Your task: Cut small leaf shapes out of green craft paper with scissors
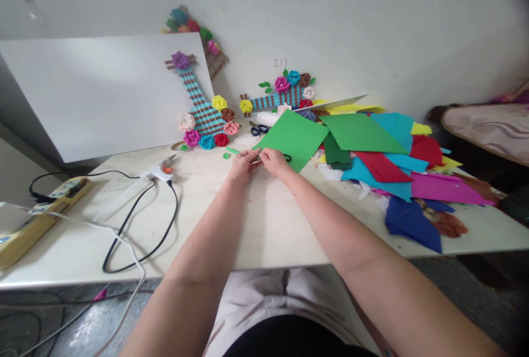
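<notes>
Green strip (232,150) by L hand (243,163), R hand (271,161) right next to it.
Both curled in, tips close tog.; pinch hidden, can't tell on what. Green sheet (295,139) just behind R hand, black loop (288,157) beside it. Glue gun (159,174) L, paper pile (384,167) R, 2 flowered guitars (200,104) at back.

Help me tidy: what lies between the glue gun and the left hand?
In the head view, mostly bare tabletop separates the glue gun and left hand, with a small green piece and green strip near the hand.
</notes>
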### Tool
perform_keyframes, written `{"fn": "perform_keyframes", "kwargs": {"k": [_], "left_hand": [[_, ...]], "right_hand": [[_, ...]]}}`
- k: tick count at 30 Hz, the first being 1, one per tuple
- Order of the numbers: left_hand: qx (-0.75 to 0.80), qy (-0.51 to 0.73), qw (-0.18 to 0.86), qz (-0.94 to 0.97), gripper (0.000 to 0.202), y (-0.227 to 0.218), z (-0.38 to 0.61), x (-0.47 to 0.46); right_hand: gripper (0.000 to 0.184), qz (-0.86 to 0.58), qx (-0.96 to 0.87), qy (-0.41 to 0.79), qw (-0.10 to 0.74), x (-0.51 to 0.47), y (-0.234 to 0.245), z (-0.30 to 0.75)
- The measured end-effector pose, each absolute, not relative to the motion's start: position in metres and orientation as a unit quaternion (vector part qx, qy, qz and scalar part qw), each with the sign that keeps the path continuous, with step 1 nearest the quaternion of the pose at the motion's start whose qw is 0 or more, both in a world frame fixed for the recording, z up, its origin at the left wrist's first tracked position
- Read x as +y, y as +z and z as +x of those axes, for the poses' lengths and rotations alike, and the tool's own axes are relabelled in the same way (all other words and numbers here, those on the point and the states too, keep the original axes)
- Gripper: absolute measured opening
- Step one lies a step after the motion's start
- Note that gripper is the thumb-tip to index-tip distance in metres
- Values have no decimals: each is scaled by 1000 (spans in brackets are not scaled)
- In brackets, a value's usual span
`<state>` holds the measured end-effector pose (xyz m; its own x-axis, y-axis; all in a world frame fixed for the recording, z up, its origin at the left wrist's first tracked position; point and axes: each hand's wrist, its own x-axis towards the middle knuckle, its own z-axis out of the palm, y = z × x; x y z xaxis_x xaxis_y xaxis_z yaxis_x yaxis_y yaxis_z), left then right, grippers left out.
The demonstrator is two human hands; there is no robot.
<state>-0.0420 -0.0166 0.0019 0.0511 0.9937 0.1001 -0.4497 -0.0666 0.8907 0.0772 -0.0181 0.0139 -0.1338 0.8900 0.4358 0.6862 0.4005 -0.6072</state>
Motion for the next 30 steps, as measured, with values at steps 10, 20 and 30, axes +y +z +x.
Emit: {"fn": "perform_keyframes", "kwargs": {"k": [10, 20, 30], "left_hand": [[344, 632, 562, 407, 31, 4, -41, -20], [359, 652, 555, 371, 33, 8, -39, -21], [334, 652, 599, 323, 15, 5, -34, -19]], "right_hand": [[17, -452, -686, 362, 441, -21, 9, 77], [19, -431, -708, 297, 475, -15, 7, 76], [24, -429, -637, 437, 468, -28, 19, 77]]}}
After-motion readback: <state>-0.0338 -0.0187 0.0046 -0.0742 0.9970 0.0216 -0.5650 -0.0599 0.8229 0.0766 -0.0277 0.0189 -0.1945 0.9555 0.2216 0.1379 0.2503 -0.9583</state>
